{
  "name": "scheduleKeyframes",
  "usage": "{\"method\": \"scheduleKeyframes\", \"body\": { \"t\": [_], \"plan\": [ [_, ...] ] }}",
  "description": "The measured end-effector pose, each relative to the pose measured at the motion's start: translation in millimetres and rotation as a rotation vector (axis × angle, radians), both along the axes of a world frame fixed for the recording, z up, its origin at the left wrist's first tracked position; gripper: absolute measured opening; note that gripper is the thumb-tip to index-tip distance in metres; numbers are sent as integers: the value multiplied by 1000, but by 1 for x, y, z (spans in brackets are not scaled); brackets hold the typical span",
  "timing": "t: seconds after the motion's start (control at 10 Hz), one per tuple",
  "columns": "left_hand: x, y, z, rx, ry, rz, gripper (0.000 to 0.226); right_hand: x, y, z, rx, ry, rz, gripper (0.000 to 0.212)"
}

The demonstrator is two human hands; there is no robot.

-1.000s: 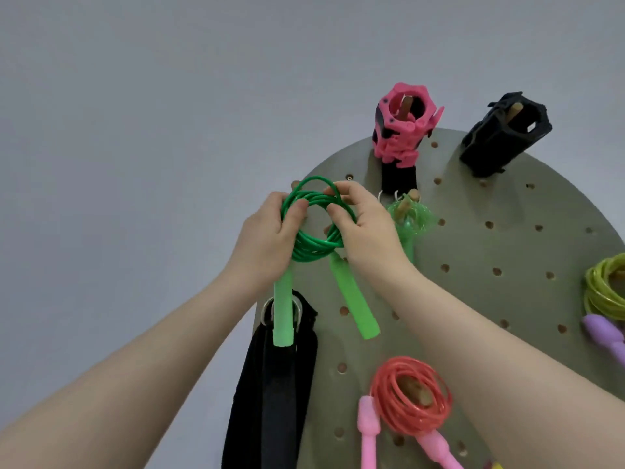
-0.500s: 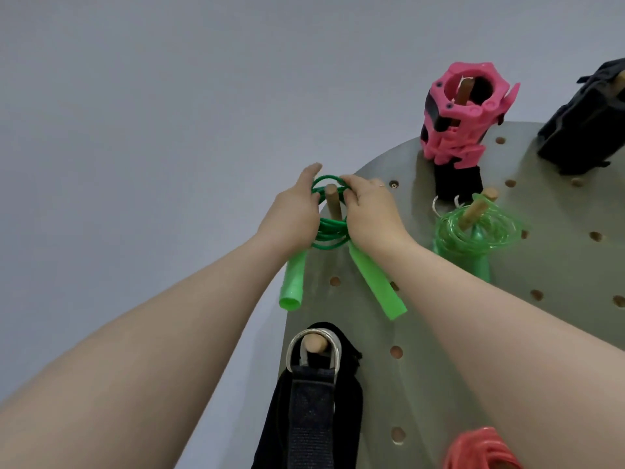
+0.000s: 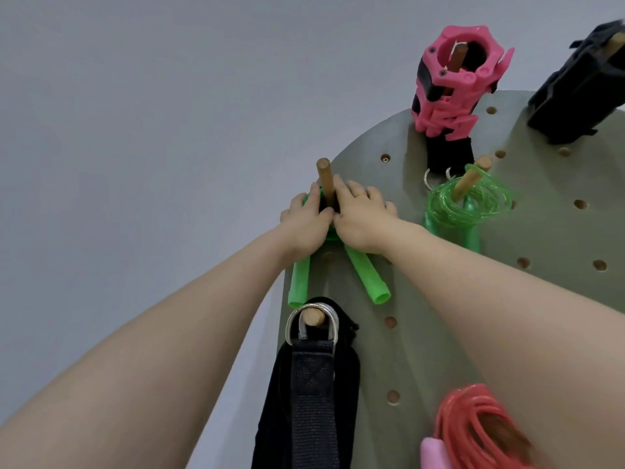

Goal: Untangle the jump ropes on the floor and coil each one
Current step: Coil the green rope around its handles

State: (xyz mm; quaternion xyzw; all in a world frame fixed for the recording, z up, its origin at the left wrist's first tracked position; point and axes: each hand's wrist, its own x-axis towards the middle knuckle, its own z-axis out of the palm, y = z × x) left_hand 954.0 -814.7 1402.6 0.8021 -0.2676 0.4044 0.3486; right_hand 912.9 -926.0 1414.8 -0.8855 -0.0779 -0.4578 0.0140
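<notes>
Nearest the person, low on the pegboard (image 3: 422, 299): a black strap (image 3: 314, 394) hangs from a peg by its metal ring, and a coiled red rope (image 3: 473, 431) with a pink handle sits at lower right, blurred.

Mid-distance: both hands lie against the board around the wooden peg (image 3: 325, 184). Left hand (image 3: 304, 221) and right hand (image 3: 358, 218) press the green jump rope (image 3: 333, 235) back toward the board; fingers mostly extended and close together, flat over the coil. Whether any fingertip hooks the cord I cannot tell. The two green handles hang free below the hands, splayed apart.

Change from a second ago: the coil was held in the air in front of the board, pinched between both hands. Now it is threaded over the peg and pushed well down its shaft, the peg tip standing bare above the knuckles.

Judgement: this rope is coiled and all but hung; only release remains.

Further back: a clear green rope (image 3: 473, 201) is already on its own peg, with a pink collar (image 3: 453, 79) and a black collar (image 3: 581, 86) above.
</notes>
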Motion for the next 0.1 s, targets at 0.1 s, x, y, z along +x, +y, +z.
{"method": "scheduleKeyframes", "body": {
  "t": [0.1],
  "plan": [
    [-23,10,-13,-55,-42,-2,62,-18,0,-16,48,-112,167,63]
  ]
}}
